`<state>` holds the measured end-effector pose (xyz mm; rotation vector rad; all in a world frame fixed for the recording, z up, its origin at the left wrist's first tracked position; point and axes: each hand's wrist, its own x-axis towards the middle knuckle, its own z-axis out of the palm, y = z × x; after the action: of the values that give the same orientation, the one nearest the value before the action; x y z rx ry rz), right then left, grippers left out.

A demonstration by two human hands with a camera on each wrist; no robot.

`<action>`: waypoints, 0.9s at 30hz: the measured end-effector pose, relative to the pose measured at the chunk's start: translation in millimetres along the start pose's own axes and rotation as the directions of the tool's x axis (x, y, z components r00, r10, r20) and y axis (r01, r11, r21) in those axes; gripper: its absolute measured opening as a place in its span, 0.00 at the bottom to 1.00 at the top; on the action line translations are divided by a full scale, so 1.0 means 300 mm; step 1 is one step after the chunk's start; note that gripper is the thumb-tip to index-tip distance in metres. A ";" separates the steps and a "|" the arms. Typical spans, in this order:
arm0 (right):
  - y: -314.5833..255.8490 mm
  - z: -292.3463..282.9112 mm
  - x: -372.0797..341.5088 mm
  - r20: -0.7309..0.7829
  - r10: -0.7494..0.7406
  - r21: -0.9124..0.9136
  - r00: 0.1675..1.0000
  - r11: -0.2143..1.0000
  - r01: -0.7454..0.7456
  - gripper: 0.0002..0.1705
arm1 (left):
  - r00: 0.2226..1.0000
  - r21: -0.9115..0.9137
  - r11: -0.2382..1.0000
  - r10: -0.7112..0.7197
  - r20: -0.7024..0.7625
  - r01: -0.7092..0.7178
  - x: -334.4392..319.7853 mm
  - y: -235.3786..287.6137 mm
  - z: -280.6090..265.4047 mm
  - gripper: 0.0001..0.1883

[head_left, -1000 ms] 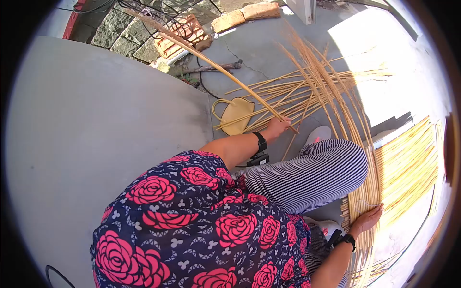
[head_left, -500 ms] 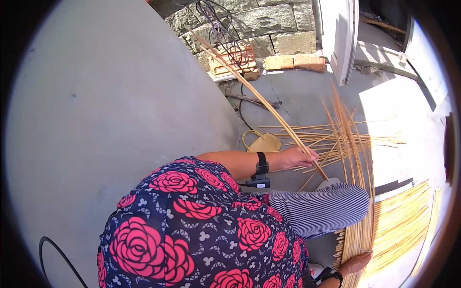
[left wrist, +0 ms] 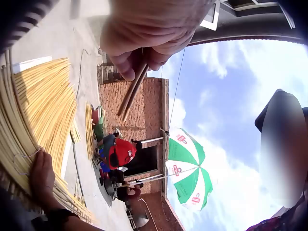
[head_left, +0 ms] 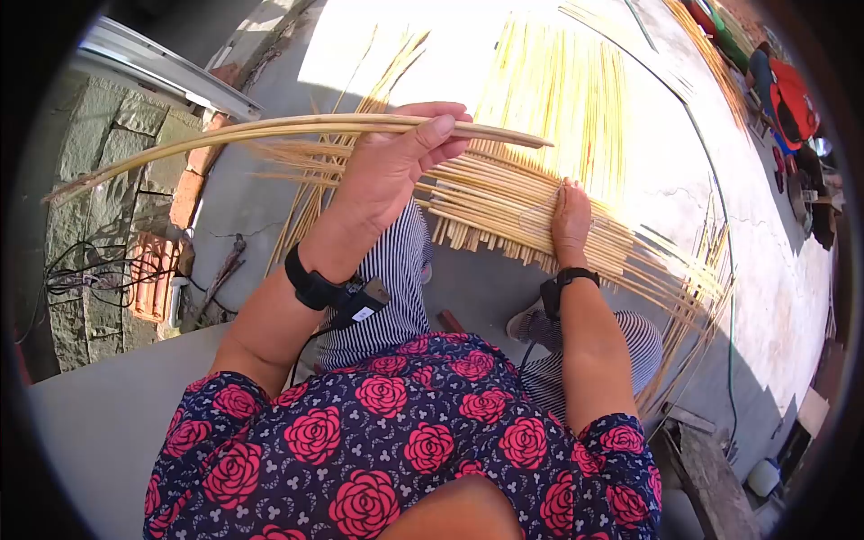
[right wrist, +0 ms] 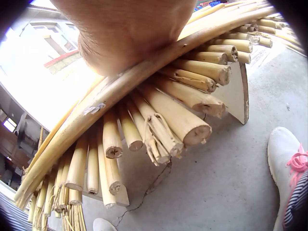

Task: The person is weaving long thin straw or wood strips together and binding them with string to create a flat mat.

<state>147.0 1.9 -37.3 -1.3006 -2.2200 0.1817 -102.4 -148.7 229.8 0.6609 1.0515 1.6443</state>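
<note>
Pinching two long stalks (head_left: 270,129) between thumb and fingers, the left hand (head_left: 400,162) is holding them raised, their thin ends reaching left in front of the stone wall (head_left: 94,117) and their blunt ends pointing right. Below and to the right, a close-laid row of pale stalks (head_left: 495,200) is lying on the ground, and the right hand (head_left: 572,220) is resting on it with fingers extended and together, a dark strap (head_left: 578,275) circling its wrist. Far right and low, what looks like a white vessel (head_left: 764,477) is standing near a weathered board (head_left: 717,481), its contents being too small to make out.
</note>
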 end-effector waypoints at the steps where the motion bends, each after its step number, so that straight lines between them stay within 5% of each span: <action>1: -0.018 -0.027 0.006 0.028 0.006 -0.008 1.000 1.000 -0.006 0.15 | 1.000 -0.013 1.000 -0.004 0.020 0.004 0.049 -0.032 0.057 0.12; 7: -0.027 -0.063 0.017 0.015 -0.009 -0.026 1.000 1.000 0.010 0.15 | 0.967 -0.226 0.964 -0.184 -0.177 0.142 0.302 -0.270 0.210 0.06; 11: -0.023 -0.029 0.007 0.000 -0.002 -0.002 1.000 1.000 0.002 0.13 | 0.950 -0.210 0.944 -0.284 -0.130 0.253 0.329 -0.423 0.163 0.04; 13: -0.028 -0.032 0.007 0.002 0.025 0.034 1.000 0.999 -0.025 0.13 | 0.941 -0.187 0.943 -0.303 -0.151 0.273 0.330 -0.421 0.161 0.04; 16: -0.062 -0.070 0.024 0.106 0.122 0.108 0.987 0.985 -0.134 0.13 | 0.931 0.106 0.928 -0.363 0.032 0.358 0.361 -0.376 0.139 0.07; 19: -0.041 -0.050 0.011 -0.011 0.025 0.078 1.000 0.997 -0.024 0.12 | 0.837 0.432 0.813 -0.509 0.201 0.391 0.395 -0.321 0.148 0.11; 22: -0.016 -0.012 0.014 -0.023 0.122 0.156 0.992 0.981 -0.117 0.13 | 0.715 0.730 0.613 -0.652 0.252 0.302 0.447 -0.286 0.147 0.12; 24: 0.002 -0.018 0.022 0.076 0.212 0.259 0.974 0.939 -0.225 0.14 | 0.611 0.840 0.506 -0.733 0.298 0.197 0.486 -0.328 0.114 0.11; 27: -0.009 -0.044 0.043 0.088 0.308 0.406 0.947 0.857 -0.316 0.16 | 0.395 0.834 0.470 -0.852 0.344 0.288 0.499 -0.393 0.077 0.10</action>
<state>147.1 9.2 -20.3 -1.4013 -1.8301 0.7522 -76.4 10.4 125.6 1.1007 1.0337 0.1341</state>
